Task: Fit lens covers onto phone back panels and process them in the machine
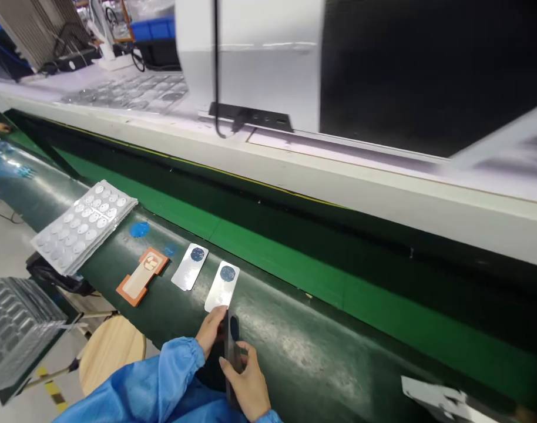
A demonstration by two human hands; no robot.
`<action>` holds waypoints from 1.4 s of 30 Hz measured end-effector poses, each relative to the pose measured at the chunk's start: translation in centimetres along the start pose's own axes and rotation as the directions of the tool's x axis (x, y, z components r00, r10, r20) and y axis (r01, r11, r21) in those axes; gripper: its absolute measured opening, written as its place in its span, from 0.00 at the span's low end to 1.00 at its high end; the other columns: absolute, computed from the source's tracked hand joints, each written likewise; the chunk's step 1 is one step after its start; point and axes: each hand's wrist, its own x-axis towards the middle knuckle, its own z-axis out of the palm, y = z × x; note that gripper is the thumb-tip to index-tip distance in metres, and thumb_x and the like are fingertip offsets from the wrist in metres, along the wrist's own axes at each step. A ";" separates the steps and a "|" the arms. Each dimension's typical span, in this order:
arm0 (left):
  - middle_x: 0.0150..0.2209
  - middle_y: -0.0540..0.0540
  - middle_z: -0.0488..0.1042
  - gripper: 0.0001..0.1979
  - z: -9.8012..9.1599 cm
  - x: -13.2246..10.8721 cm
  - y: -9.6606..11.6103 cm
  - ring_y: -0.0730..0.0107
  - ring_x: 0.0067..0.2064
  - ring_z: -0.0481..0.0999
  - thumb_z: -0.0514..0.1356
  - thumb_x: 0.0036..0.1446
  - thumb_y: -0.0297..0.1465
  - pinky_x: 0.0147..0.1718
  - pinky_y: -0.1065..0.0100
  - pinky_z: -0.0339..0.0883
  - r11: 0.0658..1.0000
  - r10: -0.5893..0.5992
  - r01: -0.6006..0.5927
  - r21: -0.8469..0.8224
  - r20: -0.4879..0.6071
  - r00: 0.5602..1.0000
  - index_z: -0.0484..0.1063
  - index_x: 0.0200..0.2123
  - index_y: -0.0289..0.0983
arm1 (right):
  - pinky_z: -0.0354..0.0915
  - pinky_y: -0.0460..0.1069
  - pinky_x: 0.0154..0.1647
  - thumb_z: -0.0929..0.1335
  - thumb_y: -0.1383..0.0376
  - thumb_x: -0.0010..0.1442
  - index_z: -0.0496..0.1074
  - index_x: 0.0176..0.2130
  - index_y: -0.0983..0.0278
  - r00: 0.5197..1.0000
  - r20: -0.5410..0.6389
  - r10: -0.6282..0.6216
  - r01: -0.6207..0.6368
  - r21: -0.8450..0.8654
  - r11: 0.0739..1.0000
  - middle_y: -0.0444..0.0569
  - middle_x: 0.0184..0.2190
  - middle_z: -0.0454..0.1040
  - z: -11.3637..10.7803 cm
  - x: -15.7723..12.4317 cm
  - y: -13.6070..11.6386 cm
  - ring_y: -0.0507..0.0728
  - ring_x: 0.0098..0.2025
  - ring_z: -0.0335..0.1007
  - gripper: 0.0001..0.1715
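Both hands were closed on a dark strip (230, 352), held on edge at lower centre above the belt (304, 346): my left hand (211, 330) at its upper end, my right hand (247, 382) lower down. Across the belt from the left lay a plastic tray (17, 329), a sheet of white discs (83, 226), an orange holder (141, 276) and two silver cards (222, 286), the nearer just beside my left hand. White paper (433, 396) lay lower right. Pinching the edges firmly, I judged, kept the strip steady.
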 end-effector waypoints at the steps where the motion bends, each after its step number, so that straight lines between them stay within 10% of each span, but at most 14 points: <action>1: 0.48 0.40 0.74 0.32 -1.2 0.6 0.4 0.60 0.44 0.77 0.61 0.49 0.56 0.39 0.64 0.70 1.000 0.011 -0.012 -0.021 -0.031 0.999 0.71 0.47 0.38 | 0.64 0.59 0.43 0.69 0.47 0.48 0.61 0.47 0.55 0.999 -0.041 0.013 -0.016 -0.078 0.997 0.50 0.38 0.75 0.5 0.9 -0.6 0.66 0.40 0.74 0.30; 7: 0.55 0.36 0.70 0.31 -6.7 4.6 2.0 0.49 0.58 0.69 0.67 0.46 0.51 0.55 0.55 0.62 0.997 0.039 -0.046 -0.065 -0.111 0.993 0.72 0.47 0.38 | 0.64 0.57 0.43 0.68 0.50 0.52 0.60 0.51 0.59 0.952 -0.300 0.066 -0.188 -0.399 0.897 0.56 0.48 0.72 3.4 6.4 -4.4 0.67 0.45 0.73 0.31; 15: 0.57 0.35 0.71 0.30 -8.0 7.8 1.9 0.48 0.61 0.65 0.69 0.46 0.47 0.61 0.54 0.56 0.998 0.024 -0.023 -0.067 0.019 1.000 0.73 0.49 0.36 | 0.66 0.60 0.45 0.67 0.48 0.57 0.57 0.59 0.63 0.891 -0.449 0.064 -0.336 -0.559 0.758 0.59 0.55 0.64 8.6 13.1 -7.8 0.67 0.49 0.70 0.38; 30: 0.55 0.38 0.73 0.28 -9.3 10.1 3.0 0.51 0.59 0.69 0.67 0.48 0.45 0.61 0.56 0.59 0.994 0.074 -0.082 0.069 0.108 0.991 0.72 0.49 0.37 | 0.69 0.57 0.49 0.69 0.57 0.62 0.63 0.58 0.64 0.848 -0.530 -0.001 -0.230 -0.368 0.901 0.51 0.49 0.72 8.0 12.8 -1.7 0.57 0.46 0.72 0.27; 33: 0.56 0.37 0.71 0.29 -10.2 10.6 2.7 0.47 0.61 0.65 0.65 0.45 0.49 0.60 0.50 0.59 0.990 0.068 -0.079 0.119 0.101 0.993 0.71 0.46 0.37 | 0.70 0.56 0.48 0.70 0.60 0.62 0.66 0.55 0.64 0.744 -0.661 0.096 -0.331 -0.239 0.913 0.49 0.47 0.73 4.1 8.7 2.4 0.56 0.45 0.73 0.23; 39: 0.41 0.43 0.78 0.31 -14.5 9.3 2.2 0.47 0.42 0.80 0.68 0.33 0.52 0.50 0.44 0.71 0.964 0.030 -0.046 0.260 0.064 0.997 0.73 0.38 0.39 | 0.71 0.55 0.45 0.68 0.59 0.64 0.70 0.48 0.65 0.263 -0.840 0.474 -0.617 0.231 0.753 0.49 0.45 0.73 -6.8 -1.1 9.3 0.57 0.44 0.72 0.16; 42: 0.36 0.50 0.80 0.32 -17.3 8.0 1.6 0.49 0.39 0.81 0.69 0.25 0.56 0.47 0.48 0.74 0.940 -0.019 0.008 0.341 0.027 0.999 0.75 0.33 0.45 | 0.69 0.57 0.48 0.67 0.58 0.64 0.70 0.49 0.64 0.135 -0.818 0.560 -0.644 0.357 0.676 0.51 0.49 0.71 -10.8 -2.6 11.1 0.58 0.47 0.71 0.17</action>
